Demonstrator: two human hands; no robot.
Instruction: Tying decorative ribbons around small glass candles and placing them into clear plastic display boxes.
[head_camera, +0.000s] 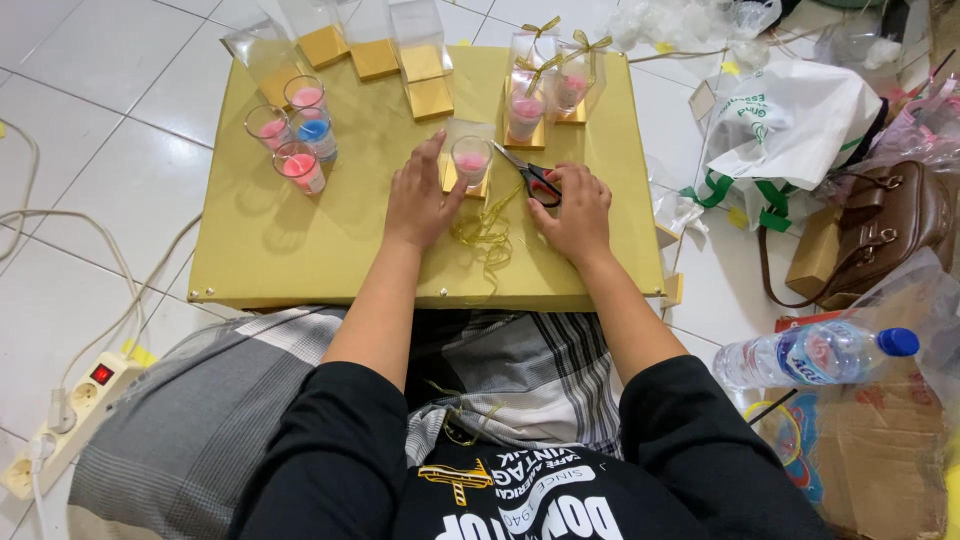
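On the gold board (300, 250), her left hand (420, 200) lies flat, fingers together, beside the pink candle glass (471, 160) while the right hand (575, 210) closes on the scissors (530, 180) (blades best kept low, above the gold ribbon (485, 235)).

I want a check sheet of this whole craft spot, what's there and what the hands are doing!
Surface: low gold table on a white tiled floor.
Job's things: boxed candle glass on a gold base; gold ribbon lying loose; scissors.
Clutter: four candle glasses at the back left; three clear boxes with gold bases; two ribboned boxes.
Hands: left hand touches the boxed glass; right hand rests on the scissors' handles.
Cables: white power strip and cords on the left floor.
Surroundings: water bottle, brown handbag, plastic bags, cardboard on the right.
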